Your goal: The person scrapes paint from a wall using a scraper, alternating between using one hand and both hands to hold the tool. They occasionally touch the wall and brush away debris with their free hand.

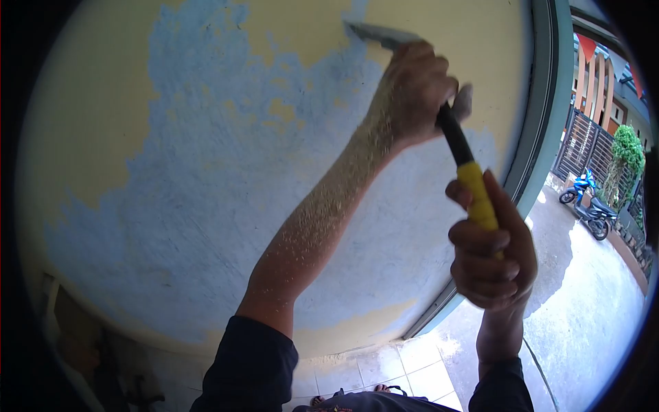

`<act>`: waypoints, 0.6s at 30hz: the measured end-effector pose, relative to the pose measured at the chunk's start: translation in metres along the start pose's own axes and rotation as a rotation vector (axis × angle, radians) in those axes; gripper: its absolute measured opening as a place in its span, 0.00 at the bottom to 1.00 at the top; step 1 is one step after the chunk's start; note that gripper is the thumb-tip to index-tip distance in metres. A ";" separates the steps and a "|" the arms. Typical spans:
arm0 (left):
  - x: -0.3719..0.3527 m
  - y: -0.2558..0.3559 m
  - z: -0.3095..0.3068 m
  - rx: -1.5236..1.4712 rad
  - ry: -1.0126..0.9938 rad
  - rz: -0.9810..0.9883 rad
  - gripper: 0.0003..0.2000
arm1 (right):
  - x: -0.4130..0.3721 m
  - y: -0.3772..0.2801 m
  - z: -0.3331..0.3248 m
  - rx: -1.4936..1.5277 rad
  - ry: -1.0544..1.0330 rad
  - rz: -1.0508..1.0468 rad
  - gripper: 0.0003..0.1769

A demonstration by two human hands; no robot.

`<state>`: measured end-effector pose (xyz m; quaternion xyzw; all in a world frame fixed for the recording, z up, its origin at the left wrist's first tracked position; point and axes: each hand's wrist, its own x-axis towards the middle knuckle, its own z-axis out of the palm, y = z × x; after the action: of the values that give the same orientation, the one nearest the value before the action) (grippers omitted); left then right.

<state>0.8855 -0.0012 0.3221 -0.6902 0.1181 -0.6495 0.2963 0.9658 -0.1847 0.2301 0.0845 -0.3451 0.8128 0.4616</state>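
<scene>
Both my hands are closed on a long-handled scraper [456, 134] held slantwise in front of the wall [233, 206]. My left hand [415, 93] wraps round its upper end, close below the head, with the thumb sticking out to the right. Lower down, my right hand [494, 264] grips the yellow part of the handle. The grey metal blade [381, 33] points left, its tip right at the edge between yellow paint and a bare bluish patch. Pale paint flakes cover my left forearm [319, 213].
A grey-green door frame [539, 103] borders the wall on the right. Outside are a paved yard [583, 309], a parked blue motorbike [590, 206], a dark gate [583, 141] and a green shrub [625, 154]. White floor tiles [395, 364] lie below, and dark objects stand at lower left.
</scene>
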 end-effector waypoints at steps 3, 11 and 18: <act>0.000 -0.001 0.004 -0.057 0.055 -0.016 0.21 | 0.003 -0.005 -0.004 -0.007 -0.036 -0.013 0.21; 0.017 -0.020 0.008 -0.039 0.101 0.009 0.19 | 0.018 -0.018 0.001 -0.052 -0.107 0.002 0.21; 0.006 -0.011 -0.005 -0.088 0.040 -0.030 0.16 | 0.021 0.006 0.003 -0.003 -0.057 -0.004 0.22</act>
<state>0.8789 0.0028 0.3336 -0.6912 0.1420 -0.6617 0.2534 0.9489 -0.1745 0.2394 0.1078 -0.3591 0.8086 0.4534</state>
